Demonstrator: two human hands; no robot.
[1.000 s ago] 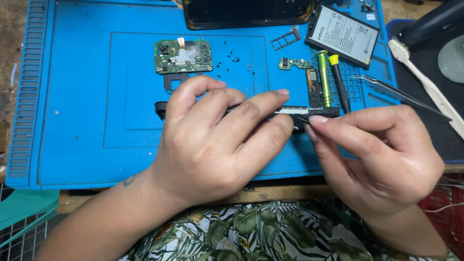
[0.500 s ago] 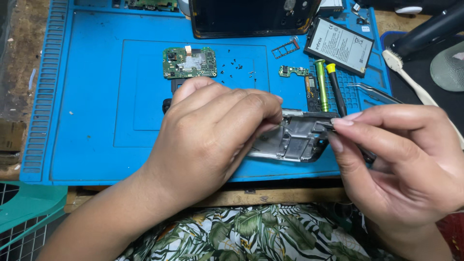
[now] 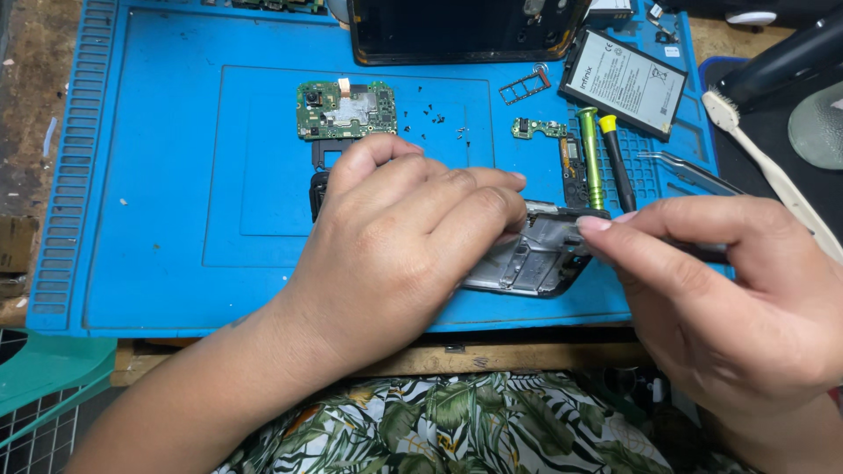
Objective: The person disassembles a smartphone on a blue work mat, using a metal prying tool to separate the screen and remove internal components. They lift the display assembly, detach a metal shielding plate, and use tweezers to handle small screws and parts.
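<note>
Near the blue mat's front edge, the left hand grips the phone frame; the right hand pinches its right end.

The phone frame, edge-on a second ago and showing only a thin dark strip, now lies tilted up with its grey metal inner face in full view. The left hand sits further left over it than before, and the right hand's fingertips pinch its right end lower down
</note>
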